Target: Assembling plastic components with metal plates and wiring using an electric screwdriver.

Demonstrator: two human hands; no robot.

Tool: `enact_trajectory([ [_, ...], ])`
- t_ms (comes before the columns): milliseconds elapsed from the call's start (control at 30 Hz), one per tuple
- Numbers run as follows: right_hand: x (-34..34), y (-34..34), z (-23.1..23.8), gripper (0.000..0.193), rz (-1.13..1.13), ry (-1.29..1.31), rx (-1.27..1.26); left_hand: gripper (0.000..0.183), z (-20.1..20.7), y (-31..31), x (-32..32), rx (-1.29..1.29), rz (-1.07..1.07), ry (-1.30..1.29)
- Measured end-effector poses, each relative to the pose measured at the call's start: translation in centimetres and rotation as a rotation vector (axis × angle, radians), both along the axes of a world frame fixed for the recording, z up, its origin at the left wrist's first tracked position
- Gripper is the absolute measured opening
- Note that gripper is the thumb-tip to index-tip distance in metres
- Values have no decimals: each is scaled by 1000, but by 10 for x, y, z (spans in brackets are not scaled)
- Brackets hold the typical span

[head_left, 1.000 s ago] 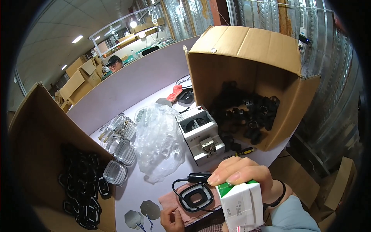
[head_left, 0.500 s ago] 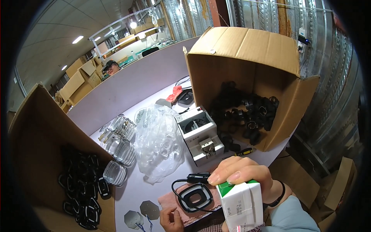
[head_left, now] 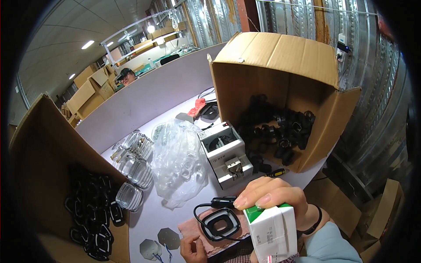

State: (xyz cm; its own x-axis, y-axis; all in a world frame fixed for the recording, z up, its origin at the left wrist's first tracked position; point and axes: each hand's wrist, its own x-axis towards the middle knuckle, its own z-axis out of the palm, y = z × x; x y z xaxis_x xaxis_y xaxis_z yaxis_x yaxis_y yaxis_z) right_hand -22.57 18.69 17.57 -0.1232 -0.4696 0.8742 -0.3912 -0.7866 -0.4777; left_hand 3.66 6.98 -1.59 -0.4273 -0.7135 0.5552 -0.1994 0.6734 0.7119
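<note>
My right hand (head_left: pixel 274 197) grips a white and green carton (head_left: pixel 272 232) at the lower middle, fingers curled over its green top. Just left of it lies a black ring-shaped part (head_left: pixel 219 222) with a thin black cable, resting on a pink cloth (head_left: pixel 206 234). My left hand (head_left: pixel 194 249) shows at the bottom edge, fingertips on the cloth's near edge, holding nothing that I can see. A black plug end (head_left: pixel 222 202) lies close to my right fingertips.
A tipped open cardboard box (head_left: pixel 280 65) holds several black parts at right. Another box (head_left: pixel 48 175) with black ring parts stands at left. Between them are a clear plastic bag (head_left: pixel 180 162), clear trays (head_left: pixel 131 171), a white machine (head_left: pixel 226 155) and grey octagonal pads (head_left: pixel 158 243). A person sits beyond the partition.
</note>
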Motion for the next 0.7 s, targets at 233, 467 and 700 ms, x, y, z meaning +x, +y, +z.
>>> enact_trajectory([
  [233, -2, -8, -8, 75, -10, 3, -120, 11, -9, -1, 6, 43, 1, -14],
  [467, -16, 2, -28, 87, 198, -93, -29, 12, -3, -2, 4, 57, -35, -87],
  [700, -15, 32, -46, 100, 143, -183, -9, 15, -20, -2, 5, 152, -65, -10],
])
